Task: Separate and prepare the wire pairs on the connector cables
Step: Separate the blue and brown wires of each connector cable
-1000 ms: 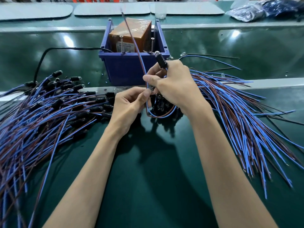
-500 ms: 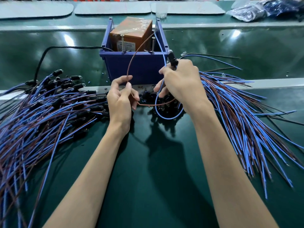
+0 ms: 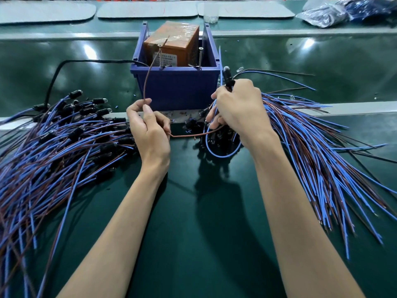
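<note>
Green work surface point(image 3: 193, 233) carrying the blue bin point(image 3: 176, 87), which serves as the reference here. Left of the bin and nearer the person lies a broad pile of connector cables point(image 3: 53, 151), blue and brown wires fanned outward with their black connector ends toward the bin. Right of the bin lies a second pile point(image 3: 311, 151), its free wire ends pointing away from the bin. An orange box point(image 3: 171, 46) wrapped in clear film sits inside the bin. The right hand point(image 3: 238, 108), at the bin's front right corner, is curled closed around one black connector point(image 3: 228, 79), whose tip projects upward above the fist beside the bin wall. The left hand point(image 3: 150, 130), in front of the bin's left half, has its fingers curled and pinches the brown wire point(image 3: 184, 136) between thumb and forefinger. That wire runs from under the right hand across the gap to the left hand, then rises in front of the bin toward the box. The blue wire point(image 3: 221, 156) of the same cable hangs in a loop below the right hand, apart from the brown one.
</note>
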